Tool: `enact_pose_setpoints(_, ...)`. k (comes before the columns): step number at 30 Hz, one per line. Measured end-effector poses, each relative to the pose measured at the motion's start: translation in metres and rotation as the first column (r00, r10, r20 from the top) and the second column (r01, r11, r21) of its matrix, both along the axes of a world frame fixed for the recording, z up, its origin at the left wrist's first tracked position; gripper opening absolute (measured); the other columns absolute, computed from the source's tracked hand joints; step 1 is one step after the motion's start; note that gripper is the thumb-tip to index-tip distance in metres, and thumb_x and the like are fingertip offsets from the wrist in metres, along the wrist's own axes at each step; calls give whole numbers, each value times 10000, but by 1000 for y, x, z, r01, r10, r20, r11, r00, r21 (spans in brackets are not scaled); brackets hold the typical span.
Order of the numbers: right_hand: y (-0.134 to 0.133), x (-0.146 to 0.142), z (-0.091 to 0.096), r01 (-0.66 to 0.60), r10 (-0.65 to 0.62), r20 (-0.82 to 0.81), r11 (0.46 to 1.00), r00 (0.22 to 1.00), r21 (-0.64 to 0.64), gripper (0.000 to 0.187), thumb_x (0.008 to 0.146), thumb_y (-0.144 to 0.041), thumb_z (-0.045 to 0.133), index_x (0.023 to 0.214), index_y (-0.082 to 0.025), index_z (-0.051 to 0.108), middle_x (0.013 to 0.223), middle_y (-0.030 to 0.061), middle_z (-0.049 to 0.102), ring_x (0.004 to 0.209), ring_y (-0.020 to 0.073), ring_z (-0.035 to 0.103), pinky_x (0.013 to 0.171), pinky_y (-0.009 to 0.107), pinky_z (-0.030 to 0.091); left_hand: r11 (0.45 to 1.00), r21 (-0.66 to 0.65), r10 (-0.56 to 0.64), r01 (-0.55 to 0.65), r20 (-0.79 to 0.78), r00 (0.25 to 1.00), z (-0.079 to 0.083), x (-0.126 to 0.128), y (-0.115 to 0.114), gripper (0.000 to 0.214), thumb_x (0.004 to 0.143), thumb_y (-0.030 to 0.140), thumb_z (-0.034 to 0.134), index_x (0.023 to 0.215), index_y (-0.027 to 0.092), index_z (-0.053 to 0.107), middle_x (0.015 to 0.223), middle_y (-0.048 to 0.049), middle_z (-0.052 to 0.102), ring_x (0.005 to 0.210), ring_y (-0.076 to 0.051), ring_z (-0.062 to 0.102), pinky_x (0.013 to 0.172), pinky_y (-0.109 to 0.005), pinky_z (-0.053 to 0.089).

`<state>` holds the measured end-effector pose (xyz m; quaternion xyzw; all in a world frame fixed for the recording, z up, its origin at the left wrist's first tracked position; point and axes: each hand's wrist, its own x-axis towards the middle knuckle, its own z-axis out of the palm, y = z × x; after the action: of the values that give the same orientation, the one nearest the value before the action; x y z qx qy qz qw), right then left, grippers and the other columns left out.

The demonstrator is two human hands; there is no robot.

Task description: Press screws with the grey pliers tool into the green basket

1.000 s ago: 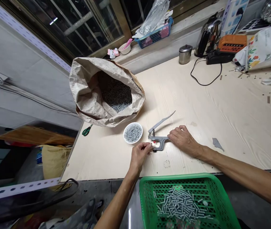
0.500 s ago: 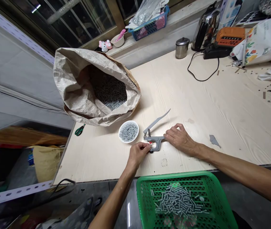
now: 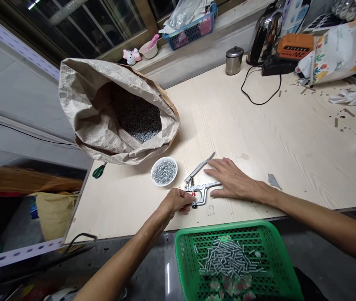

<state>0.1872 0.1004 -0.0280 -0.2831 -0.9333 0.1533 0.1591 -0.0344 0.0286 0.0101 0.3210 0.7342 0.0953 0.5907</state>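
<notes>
One right hand [image 3: 231, 180], fingers spread, is spanning the two-handled grey metal pliers [image 3: 204, 192] on the near side of the pale wooden tabletop [image 3: 290, 138], probably for leverage, the left hand [image 3: 176, 200] (whether pinching anything, I cannot tell) apparently steadying their left end.

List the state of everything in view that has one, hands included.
Pliers: handles apart
Left hand: fingers curled at pliers' mouth, grip partly hidden
Right hand: open, around handle ends
Bowl: filled with metal pieces
Sack: mouth open, metal pieces inside
Basket: metal pieces piled inside
Metal pot: lid on
Kettle: upright
Scissors: open or shut unclear
</notes>
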Motion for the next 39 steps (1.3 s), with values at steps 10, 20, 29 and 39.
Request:
enact_pose_setpoints(10, 38, -4, 7, -101, 105, 87, 994, 991, -48, 838, 599, -568, 759, 1273, -165, 468, 1198, 145, 544, 1114, 331, 461, 996, 583, 283, 999, -32, 18, -19, -28, 999, 1, 2, 1, 417, 490, 438, 831, 499, 142, 538, 403, 29, 520, 388, -74, 456, 453, -223, 398)
enact_pose_setpoints(20, 27, -3, 15, -77, 80, 119, 996, 990, -33, 410, 692, -429, 768, 958, -184, 576, 952, 74, 583, 879, 238, 484, 802, 400, 388, 999, 4, -46, 47, -168, 985, 6, 6, -8, 374, 653, 470, 726, 564, 146, 563, 471, 5, 539, 457, -121, 514, 522, -276, 450)
enact_pose_setpoints(29, 12, -5, 14, -23, 29, 96, 998, 995, -64, 400, 682, -354, 792, 967, -190, 566, 943, 76, 571, 872, 229, 489, 705, 350, 425, 401, 465, -331, 789, -730, 598, -7, 41, 9, 607, 805, 334, 653, 1332, 168, 401, 1340, -167, 493, 1217, -303, 442, 958, -480, 418)
enact_pose_setpoints(39, 10, 2, 13, -11, 10, 193, 1000, 981, 3, 116, 794, -247, 686, 834, -186, 595, 873, 64, 604, 853, 220, 516, 704, 350, 426, 387, 346, -403, 855, -770, 494, -7, 47, 20, 204, 873, 277, 571, 1042, 164, 590, 973, -82, 587, 940, -238, 507, 812, -373, 443)
